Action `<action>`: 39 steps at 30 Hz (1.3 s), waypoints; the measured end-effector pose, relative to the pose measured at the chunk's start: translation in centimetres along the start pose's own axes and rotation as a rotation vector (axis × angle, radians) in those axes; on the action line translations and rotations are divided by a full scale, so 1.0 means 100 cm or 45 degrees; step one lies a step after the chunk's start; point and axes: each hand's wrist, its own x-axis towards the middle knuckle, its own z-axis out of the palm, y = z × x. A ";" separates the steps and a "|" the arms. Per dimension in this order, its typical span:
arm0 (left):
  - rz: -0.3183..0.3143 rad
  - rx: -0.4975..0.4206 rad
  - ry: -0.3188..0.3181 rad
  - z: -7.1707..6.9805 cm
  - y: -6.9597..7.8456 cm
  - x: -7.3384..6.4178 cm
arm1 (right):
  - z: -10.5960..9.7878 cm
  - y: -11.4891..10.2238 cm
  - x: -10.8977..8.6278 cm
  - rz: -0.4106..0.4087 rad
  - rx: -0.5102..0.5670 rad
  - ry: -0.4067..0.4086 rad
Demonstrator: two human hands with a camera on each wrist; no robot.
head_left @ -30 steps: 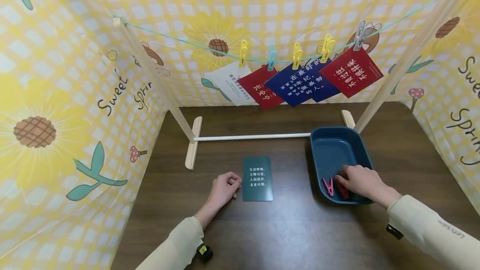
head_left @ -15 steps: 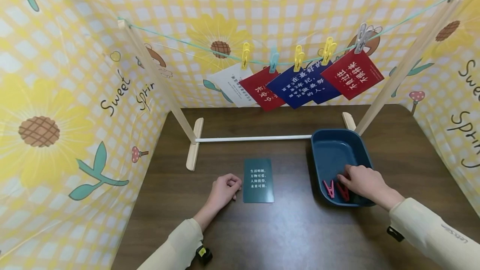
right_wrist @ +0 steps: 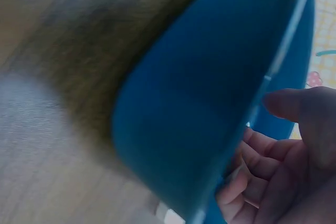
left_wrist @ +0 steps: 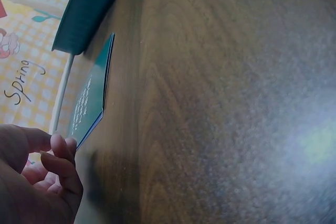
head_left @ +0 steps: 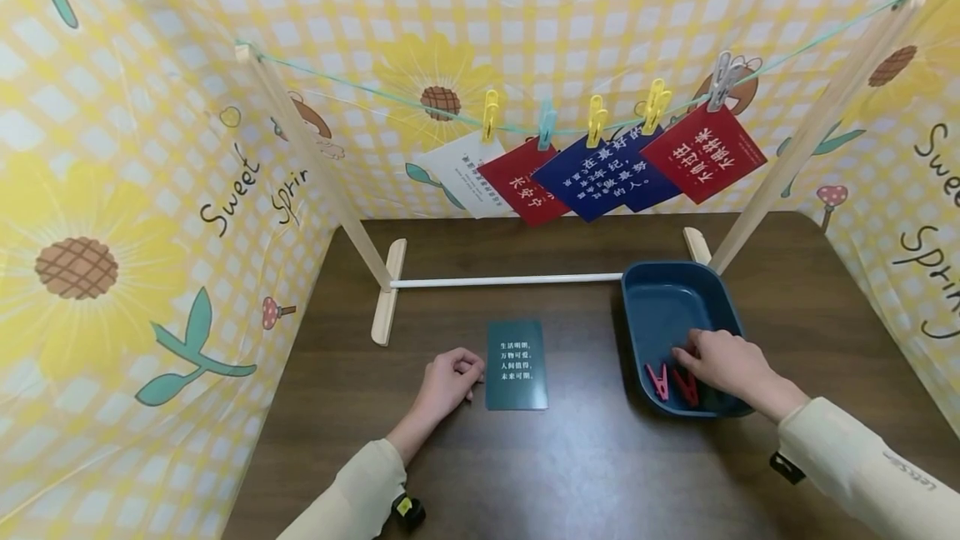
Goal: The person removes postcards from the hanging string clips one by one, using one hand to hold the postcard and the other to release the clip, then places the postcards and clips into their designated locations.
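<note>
A dark green card (head_left: pixel 517 365) with white writing lies on the table. Against its left edge is my left hand (head_left: pixel 448 382), resting with fingers loosely bent; the left wrist view shows the fingertips (left_wrist: pixel 63 145) close to the card's corner, gripping nothing visible. A blue-purple layer shows under the card's edge in that view. My right hand (head_left: pixel 723 365) reaches into the blue tray (head_left: pixel 628 315), fingers bent and thumb apart from them. A pink clothespin (head_left: pixel 657 382) and a red clothespin (head_left: pixel 686 387) lie beside it in the tray. What lies beneath the right palm is hidden.
Behind stands a wooden rack with a green string (head_left: pixel 360 90) and a white bar (head_left: pixel 510 281). Hanging cards are clipped there: white (head_left: pixel 468 173), red (head_left: pixel 525 183), blue (head_left: pixel 600 177) and another red card (head_left: pixel 703 152). Patterned cloth (head_left: pixel 150 107) surrounds the table (head_left: pixel 570 473).
Both hands stay nearly where they were, the left by the card and the right in the tray. The whole scene shifts slightly downward in the head view.
</note>
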 end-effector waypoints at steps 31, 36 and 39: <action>0.146 -0.191 0.169 -0.024 0.035 0.028 | -0.059 -0.077 0.038 -0.286 -0.032 0.348; 0.181 -0.266 0.202 -0.035 0.045 0.033 | -0.066 -0.097 0.045 -0.362 -0.023 0.428; 0.199 -0.303 0.224 -0.044 0.049 0.038 | -0.072 -0.109 0.048 -0.416 -0.021 0.471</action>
